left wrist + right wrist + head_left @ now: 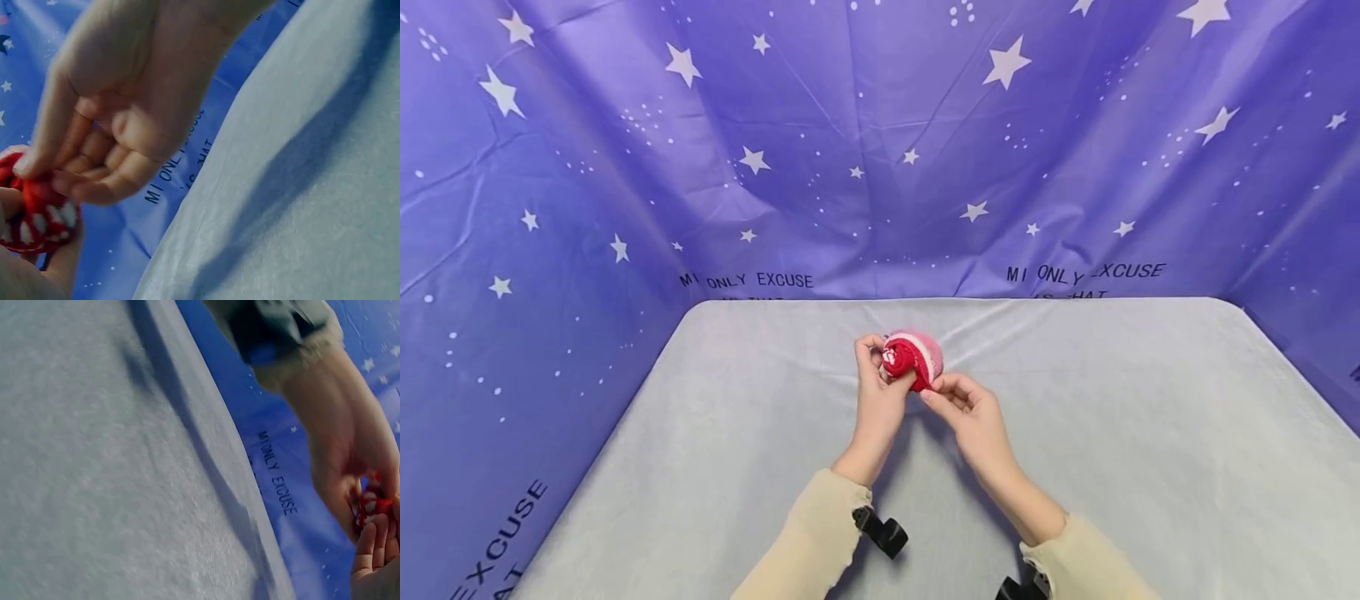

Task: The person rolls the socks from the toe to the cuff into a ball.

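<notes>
A rolled-up knit bundle (913,354), looking like balled socks, is red with white specks at its coiled end and wrapped in white and pink. My left hand (880,400) holds it from the left, thumb pressed into the red front and fingers curled around behind. At its lower right edge, my right hand (973,412) pinches the red knit between thumb and forefinger. The left wrist view shows that pinch close up on the red knit (40,194), the other fingers loosely curled. Both hands are raised over the table, with the bundle between them.
A grey cloth covers the table (737,467), whose rounded far edge meets a purple-blue curtain (865,150) with white stars and lettering. Black wrist devices (883,533) sit at the cream sleeves (812,533). Shadows of the arms fall on the cloth.
</notes>
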`<act>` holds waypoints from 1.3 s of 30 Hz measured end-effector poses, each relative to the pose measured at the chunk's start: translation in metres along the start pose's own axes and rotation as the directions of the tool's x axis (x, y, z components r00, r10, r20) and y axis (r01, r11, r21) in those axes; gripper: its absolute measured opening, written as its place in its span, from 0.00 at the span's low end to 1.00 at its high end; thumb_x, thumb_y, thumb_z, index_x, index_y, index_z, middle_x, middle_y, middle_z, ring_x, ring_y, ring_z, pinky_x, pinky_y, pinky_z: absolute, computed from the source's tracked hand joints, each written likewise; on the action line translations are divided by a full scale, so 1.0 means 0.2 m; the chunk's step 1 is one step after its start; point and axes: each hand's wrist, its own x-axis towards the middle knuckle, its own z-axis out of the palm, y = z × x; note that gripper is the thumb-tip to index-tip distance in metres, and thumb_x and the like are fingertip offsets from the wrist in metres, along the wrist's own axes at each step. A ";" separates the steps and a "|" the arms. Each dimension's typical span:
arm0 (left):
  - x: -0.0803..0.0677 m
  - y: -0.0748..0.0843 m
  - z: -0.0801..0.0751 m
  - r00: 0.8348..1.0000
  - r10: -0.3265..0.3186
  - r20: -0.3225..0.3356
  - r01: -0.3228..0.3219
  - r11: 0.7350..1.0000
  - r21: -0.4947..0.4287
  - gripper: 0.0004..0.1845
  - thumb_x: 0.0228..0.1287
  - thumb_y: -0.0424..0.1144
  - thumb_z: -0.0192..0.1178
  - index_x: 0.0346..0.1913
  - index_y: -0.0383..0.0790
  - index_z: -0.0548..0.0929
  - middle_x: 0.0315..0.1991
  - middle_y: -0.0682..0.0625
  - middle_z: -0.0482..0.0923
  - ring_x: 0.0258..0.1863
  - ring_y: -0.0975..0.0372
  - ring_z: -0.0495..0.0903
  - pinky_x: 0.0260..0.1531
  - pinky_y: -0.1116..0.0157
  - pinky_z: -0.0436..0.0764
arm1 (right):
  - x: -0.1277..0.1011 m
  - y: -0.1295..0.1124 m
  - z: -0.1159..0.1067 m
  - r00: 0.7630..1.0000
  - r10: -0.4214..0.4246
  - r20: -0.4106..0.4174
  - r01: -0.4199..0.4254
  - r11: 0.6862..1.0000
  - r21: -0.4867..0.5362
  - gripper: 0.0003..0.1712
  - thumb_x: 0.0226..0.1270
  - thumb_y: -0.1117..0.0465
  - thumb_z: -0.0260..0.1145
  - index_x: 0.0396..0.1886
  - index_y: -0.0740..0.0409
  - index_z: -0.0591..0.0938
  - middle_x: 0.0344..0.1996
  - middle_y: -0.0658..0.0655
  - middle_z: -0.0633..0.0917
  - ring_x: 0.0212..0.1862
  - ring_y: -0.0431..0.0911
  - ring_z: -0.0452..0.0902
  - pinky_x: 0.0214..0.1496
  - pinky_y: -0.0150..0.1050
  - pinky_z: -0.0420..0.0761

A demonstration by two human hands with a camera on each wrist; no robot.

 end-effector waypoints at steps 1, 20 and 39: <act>0.00 0.00 -0.01 1.000 -0.001 0.017 0.001 1.000 0.004 0.26 0.56 0.16 0.55 0.50 0.42 0.59 0.51 0.45 0.74 0.44 0.67 0.77 0.35 0.76 0.78 | 0.01 0.00 0.00 1.000 0.020 -0.005 -0.020 1.000 0.018 0.04 0.64 0.74 0.66 0.37 0.71 0.79 0.28 0.42 0.83 0.34 0.33 0.81 0.42 0.28 0.82; -0.02 0.06 -0.17 0.962 -0.005 0.272 -0.094 0.933 0.348 0.29 0.60 0.30 0.68 0.65 0.40 0.73 0.62 0.40 0.76 0.57 0.48 0.80 0.50 0.61 0.86 | 0.17 -0.14 -0.12 0.947 -0.268 0.177 0.320 0.728 -0.606 0.04 0.62 0.67 0.71 0.35 0.61 0.84 0.28 0.56 0.86 0.32 0.42 0.79 0.36 0.33 0.83; 0.06 0.04 -0.16 0.983 0.136 0.121 -0.181 0.777 0.602 0.20 0.54 0.33 0.67 0.51 0.42 0.77 0.41 0.44 0.78 0.37 0.59 0.76 0.31 0.72 0.78 | 0.16 -0.10 -0.15 0.853 -0.204 0.481 0.444 0.768 -0.461 0.04 0.72 0.65 0.61 0.38 0.62 0.79 0.32 0.51 0.83 0.37 0.41 0.79 0.45 0.33 0.81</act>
